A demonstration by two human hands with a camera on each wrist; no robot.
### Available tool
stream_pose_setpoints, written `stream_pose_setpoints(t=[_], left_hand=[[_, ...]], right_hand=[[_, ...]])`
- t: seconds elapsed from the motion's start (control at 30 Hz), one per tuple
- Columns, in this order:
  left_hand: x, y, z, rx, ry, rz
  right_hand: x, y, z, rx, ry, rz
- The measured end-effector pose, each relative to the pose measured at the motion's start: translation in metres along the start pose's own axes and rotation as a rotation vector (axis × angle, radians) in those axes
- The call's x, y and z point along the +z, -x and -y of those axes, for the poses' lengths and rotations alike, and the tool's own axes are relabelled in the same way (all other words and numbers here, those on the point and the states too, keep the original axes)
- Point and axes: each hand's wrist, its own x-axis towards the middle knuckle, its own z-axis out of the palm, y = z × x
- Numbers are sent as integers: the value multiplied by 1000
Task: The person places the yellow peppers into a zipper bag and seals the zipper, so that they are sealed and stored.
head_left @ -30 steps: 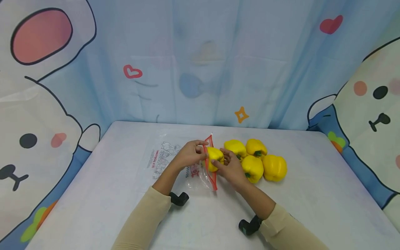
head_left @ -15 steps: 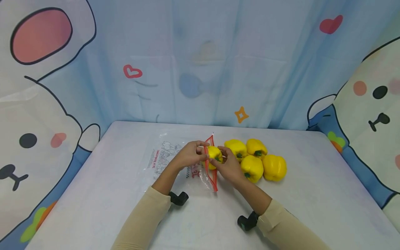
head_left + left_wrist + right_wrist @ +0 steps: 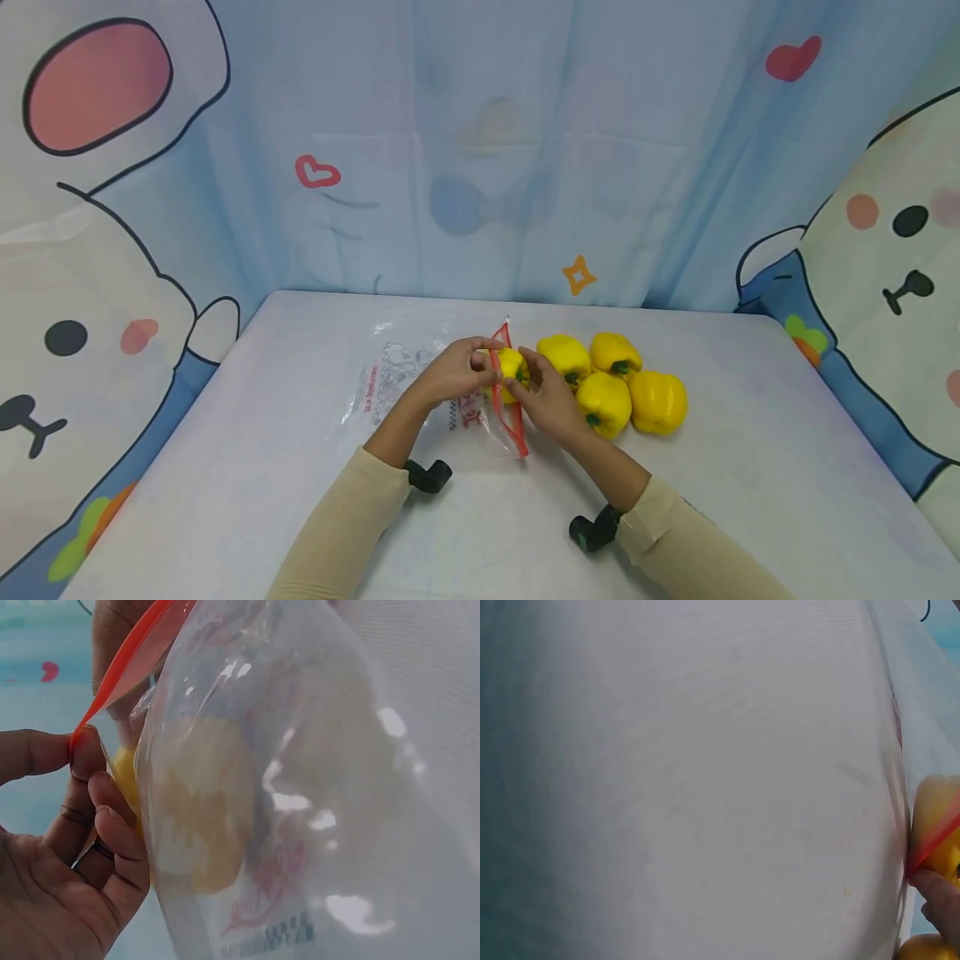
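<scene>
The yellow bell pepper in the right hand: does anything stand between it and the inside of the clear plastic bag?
Nothing visible does: the yellow bell pepper is partly inside the clear plastic bag. The left hand pinches the bag's red edge; the right hand holds the pepper.

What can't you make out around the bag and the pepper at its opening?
Head view: lettering on the plastic bag, too small to read.
Head view: part of the yellow pepper, behind the left hand.
Left wrist view: the yellow pepper's surface detail, blurred by the bag.
Right wrist view: the right hand, mostly cut off by the edge.
</scene>
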Motion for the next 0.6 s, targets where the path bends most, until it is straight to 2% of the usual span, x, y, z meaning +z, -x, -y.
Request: stream_pose_setpoints(t=[0.17, 0.27, 0.6], left_hand=[[0, 0, 0, 3, -8, -1], [0, 0, 1, 1, -10, -3], [2, 0, 2, -36, 19, -14]], right_hand=[[1, -2, 1, 29, -13, 35], [2, -2, 2, 51, -20, 28], [2, 0, 1, -30, 47, -89]])
